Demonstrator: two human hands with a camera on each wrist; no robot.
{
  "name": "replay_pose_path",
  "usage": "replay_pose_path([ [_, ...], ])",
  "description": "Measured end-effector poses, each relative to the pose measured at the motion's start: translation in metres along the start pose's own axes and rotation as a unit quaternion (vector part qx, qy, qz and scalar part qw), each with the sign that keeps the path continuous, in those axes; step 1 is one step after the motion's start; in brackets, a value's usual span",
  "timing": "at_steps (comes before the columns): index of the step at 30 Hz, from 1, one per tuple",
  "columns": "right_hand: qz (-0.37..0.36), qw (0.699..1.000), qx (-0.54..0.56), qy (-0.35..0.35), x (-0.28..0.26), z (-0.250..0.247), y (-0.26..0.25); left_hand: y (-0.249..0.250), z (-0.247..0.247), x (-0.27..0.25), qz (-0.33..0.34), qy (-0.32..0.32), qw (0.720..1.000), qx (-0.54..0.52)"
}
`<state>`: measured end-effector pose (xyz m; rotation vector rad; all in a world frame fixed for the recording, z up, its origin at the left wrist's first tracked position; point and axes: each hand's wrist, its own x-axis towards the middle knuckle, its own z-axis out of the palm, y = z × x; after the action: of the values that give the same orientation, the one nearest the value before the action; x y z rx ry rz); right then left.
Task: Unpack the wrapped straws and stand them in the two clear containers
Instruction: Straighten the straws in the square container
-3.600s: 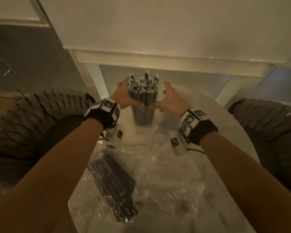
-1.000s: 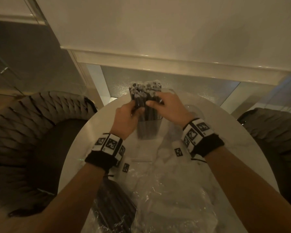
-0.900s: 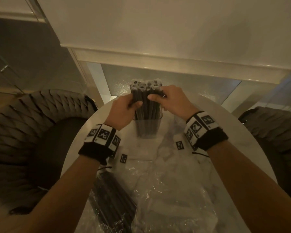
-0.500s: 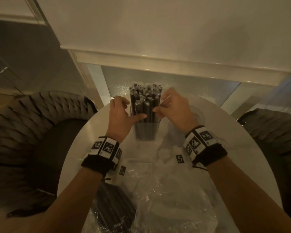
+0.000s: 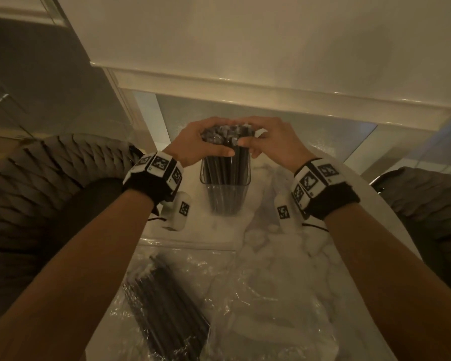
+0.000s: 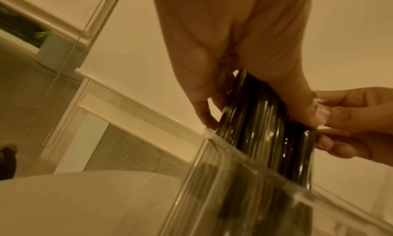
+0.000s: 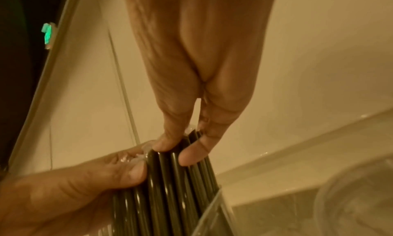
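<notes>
Two hands met at twelve o'clock on the table (image 5: 120, 324), and each grip was clamped around the same bunch of black straws (image 5: 225, 165). Left hand (image 5: 195, 144) wrapped the bunch from nine o'clock, thumb across its front; right hand (image 5: 276, 142) closed on it from three o'clock. In the wrist views, the fingers (image 6: 295, 95) of the left and the fingers (image 7: 170, 135) of the right pressed right against the glossy straws near their tops. No readable writing showed anywhere, only black-and-white square marker patterns on the wristbands (image 5: 159, 165). That bunch stood upright in the clear container (image 5: 224, 194), packed full, tops poking above its rim. Down at six o'clock, more black straws lay flat in a crinkled clear plastic bag (image 5: 245, 295). A second clear container (image 7: 357, 197) sat just beside the first, its contents impossible to tell.
</notes>
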<state>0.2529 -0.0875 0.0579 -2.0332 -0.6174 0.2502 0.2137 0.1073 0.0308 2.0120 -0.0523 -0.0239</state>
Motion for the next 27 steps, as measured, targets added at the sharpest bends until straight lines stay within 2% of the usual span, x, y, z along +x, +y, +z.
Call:
replay_pose_path([
  [9, 0.038, 0.998, 0.031, -0.051, -0.002, -0.007, 0.000, 0.001, 0.003, -0.010, 0.005, -0.015, 1.000, -0.021],
  [11, 0.037, 0.998, 0.013, -0.040, -0.010, -0.009, -0.003, -0.002, 0.003, -0.019, 0.015, 0.036, 0.999, -0.032],
  [13, 0.016, 1.000, -0.010, -0.002, -0.023, -0.008, -0.007, -0.006, 0.006, -0.034, 0.014, 0.116, 0.992, -0.037],
  [17, -0.030, 0.995, -0.028, 0.096, -0.050, 0.007, -0.007, -0.017, 0.029, -0.072, -0.046, 0.227, 0.970, -0.075],
  [20, -0.036, 0.985, -0.009, 0.168, -0.069, 0.025, 0.001, -0.021, 0.047, -0.087, -0.052, 0.257, 0.963, -0.061],
  [21, -0.033, 0.984, -0.003, 0.173, -0.075, 0.033, 0.003, -0.021, 0.050, -0.087, -0.047, 0.266, 0.962, -0.045],
  [24, -0.036, 0.990, -0.036, 0.133, -0.079, 0.055, 0.010, -0.019, 0.051, -0.082, -0.020, 0.281, 0.959, 0.028],
  [27, -0.052, 0.988, -0.064, 0.130, -0.067, 0.068, 0.013, -0.013, 0.048, -0.075, -0.002, 0.277, 0.957, 0.086],
])
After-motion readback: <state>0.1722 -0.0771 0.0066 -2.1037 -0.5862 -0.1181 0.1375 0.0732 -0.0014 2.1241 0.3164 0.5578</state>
